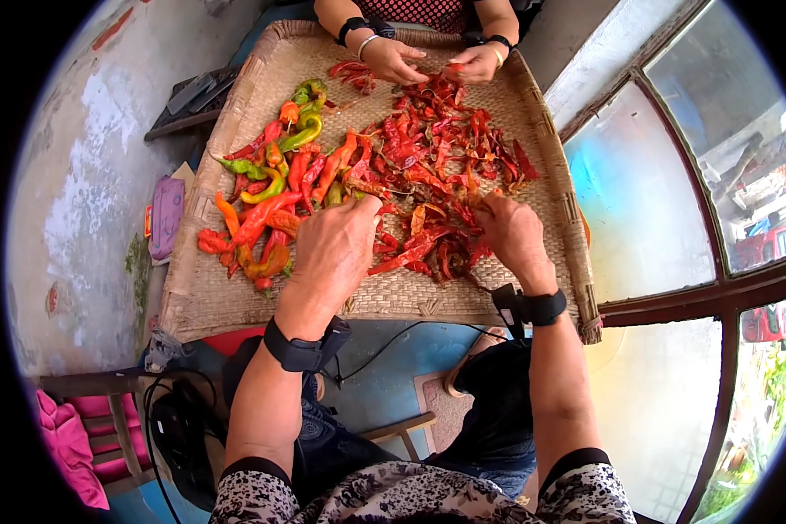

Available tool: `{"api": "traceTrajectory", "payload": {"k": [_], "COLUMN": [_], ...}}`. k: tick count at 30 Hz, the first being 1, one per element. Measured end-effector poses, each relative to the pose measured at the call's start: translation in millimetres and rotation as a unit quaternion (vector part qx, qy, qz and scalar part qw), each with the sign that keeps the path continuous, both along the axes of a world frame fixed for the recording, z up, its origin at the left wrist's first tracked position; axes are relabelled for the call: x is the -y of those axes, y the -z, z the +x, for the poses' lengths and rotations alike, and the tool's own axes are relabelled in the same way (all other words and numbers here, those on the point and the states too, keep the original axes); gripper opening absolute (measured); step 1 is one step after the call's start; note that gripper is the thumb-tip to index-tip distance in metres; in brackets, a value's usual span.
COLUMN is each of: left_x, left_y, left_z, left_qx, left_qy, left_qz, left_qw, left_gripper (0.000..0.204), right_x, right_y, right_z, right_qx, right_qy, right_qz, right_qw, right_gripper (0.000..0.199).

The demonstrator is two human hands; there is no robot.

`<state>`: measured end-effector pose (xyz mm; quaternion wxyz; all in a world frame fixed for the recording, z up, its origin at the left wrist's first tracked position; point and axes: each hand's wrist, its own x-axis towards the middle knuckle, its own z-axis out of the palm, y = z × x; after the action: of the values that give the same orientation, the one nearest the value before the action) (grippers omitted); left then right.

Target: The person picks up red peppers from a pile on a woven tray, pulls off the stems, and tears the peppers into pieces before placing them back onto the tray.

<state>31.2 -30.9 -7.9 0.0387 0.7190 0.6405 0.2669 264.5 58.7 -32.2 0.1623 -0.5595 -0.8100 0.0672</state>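
Nearest, wears a patterned shirt [384,502]; reaches left hand [334,246] and right hand [515,234] into red peppers [410,147], spread shallowly across a woven tray [205,301], probably for easy reach; curls fingers [368,207] inward, cannot tell whether clamped.

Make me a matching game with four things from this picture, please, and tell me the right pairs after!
Things:
1. Left-side peppers
2. Right-side peppers
3. Band on the person's right wrist
4. Cloth at the lower left

Looks:
A. Bright pink
B. Shrivelled and mostly dark red
C. Black
D. Plumper, red and orange with some green

Right pairs: 1-D, 2-B, 3-C, 4-A
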Motion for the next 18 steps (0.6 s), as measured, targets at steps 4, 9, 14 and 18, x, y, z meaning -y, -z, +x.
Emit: {"api": "traceTrajectory", "payload": {"k": [4, 9, 14, 18], "left_x": [1, -3, -3, -4], "left_y": [1, 6, 6, 3], "left_z": [3, 6, 11, 13], "left_qx": [-0.005, -0.006, -0.011, -0.007], "left_qy": [0.007, 0.018, 0.017, 0.022], "left_qz": [0.001, 0.007, 0.007, 0.011], "left_qw": [1.0, 1.0, 1.0, 1.0], "left_gripper": [0.011, 0.012, 0.012, 0.013], "right_x": [0, -7, -8, -30], "right_y": [-6, -9, -22, -9], "right_z": [15, 30, 55, 96], "right_qx": [-0.172, -0.401, -0.601, -0.504], "right_qy": [-0.072, -0.024, 0.027, 0.131], "right_qz": [-0.043, -0.143, -0.185, -0.027], "right_qw": [0.981, 0.904, 0.777, 0.853], "right_gripper": [0.016, 0.026, 0.027, 0.027]}}
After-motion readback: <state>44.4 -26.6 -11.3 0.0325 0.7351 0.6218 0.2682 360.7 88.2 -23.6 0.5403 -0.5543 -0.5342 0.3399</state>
